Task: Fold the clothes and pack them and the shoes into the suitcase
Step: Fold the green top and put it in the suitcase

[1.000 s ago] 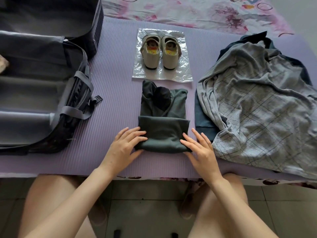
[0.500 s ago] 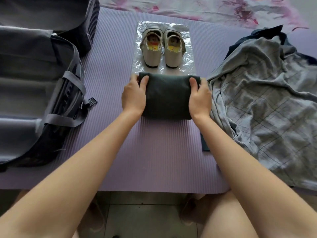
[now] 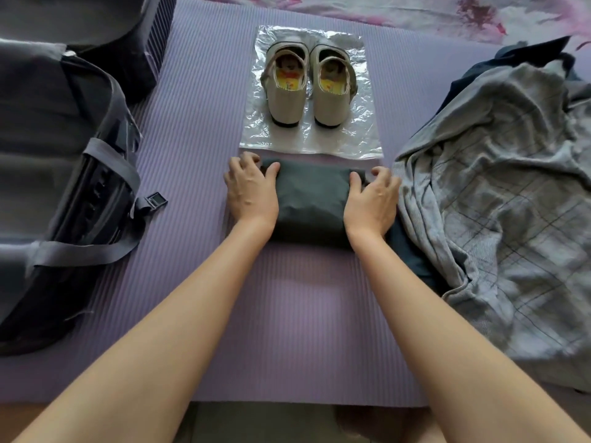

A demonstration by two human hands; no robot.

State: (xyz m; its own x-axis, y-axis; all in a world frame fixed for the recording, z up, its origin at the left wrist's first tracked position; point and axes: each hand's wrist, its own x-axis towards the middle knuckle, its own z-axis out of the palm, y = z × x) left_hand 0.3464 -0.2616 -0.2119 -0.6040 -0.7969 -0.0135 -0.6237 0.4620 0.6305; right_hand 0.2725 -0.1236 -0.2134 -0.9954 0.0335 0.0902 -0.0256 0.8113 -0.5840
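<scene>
Left hand (image 3: 251, 190) and right hand (image 3: 372, 199) each curl round an end of the folded dark green garment (image 3: 311, 206) (holding the folds shut, I'd guess, ready to lift). It lies on the purple mat (image 3: 192, 155) near the shoes (image 3: 308, 84); the suitcase (image 3: 48, 155) stands open at left.

Single wide-angle view from a camera worn on the person's head, looking forward and steeply down. Two bare forearms rise from the bottom corners to the left hand (image 3: 251, 193) and right hand (image 3: 372, 199), which grip a folded dark green garment (image 3: 311, 203) near the frame's centre. A purple ribbed mat (image 3: 303, 298) fills the middle. The left edge cuts off an open suitcase (image 3: 48, 155), the right a grey checked garment (image 3: 495, 203). Shoes (image 3: 308, 87) lie beyond the hands, with a floral sheet (image 3: 383, 8) along the top and floor (image 3: 256, 423) along the bottom.
</scene>
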